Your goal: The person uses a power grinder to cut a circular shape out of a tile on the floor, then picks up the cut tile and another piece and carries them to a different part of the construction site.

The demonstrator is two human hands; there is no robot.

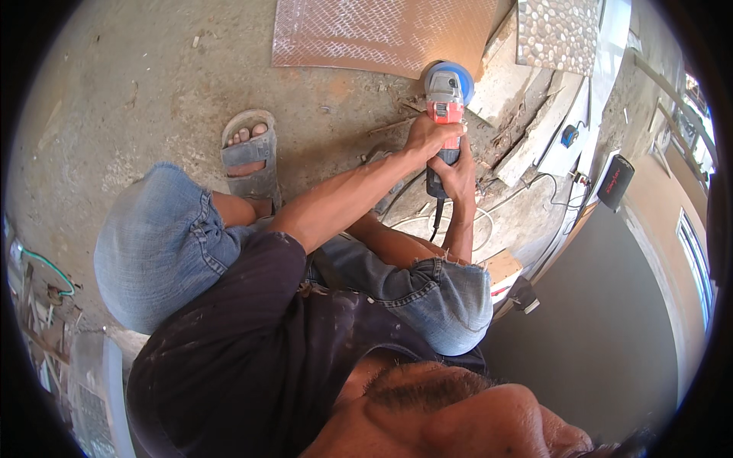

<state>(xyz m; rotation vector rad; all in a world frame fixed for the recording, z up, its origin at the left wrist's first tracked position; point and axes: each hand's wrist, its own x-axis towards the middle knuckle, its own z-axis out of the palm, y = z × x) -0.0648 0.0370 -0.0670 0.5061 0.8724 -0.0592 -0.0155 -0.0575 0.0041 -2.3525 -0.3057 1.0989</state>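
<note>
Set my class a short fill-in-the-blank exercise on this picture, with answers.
1. Of the left hand and right hand, the ____ one grips nearer the disc of the grinder.
2. That disc is coloured ____.
3. Seen here, the pebble-patterned sheet lies to the ____ of the brown sheet.

Answers: left; blue; right.

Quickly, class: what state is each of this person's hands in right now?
Left hand: closed, holding the red angle grinder around mid-body.
Right hand: closed, holding its dark rear handle.

Pebble-patterned panel [557, 34] at upper right, blue object [569, 136] below, black box [617, 182] farther right, green cord [50, 264] far left
</note>
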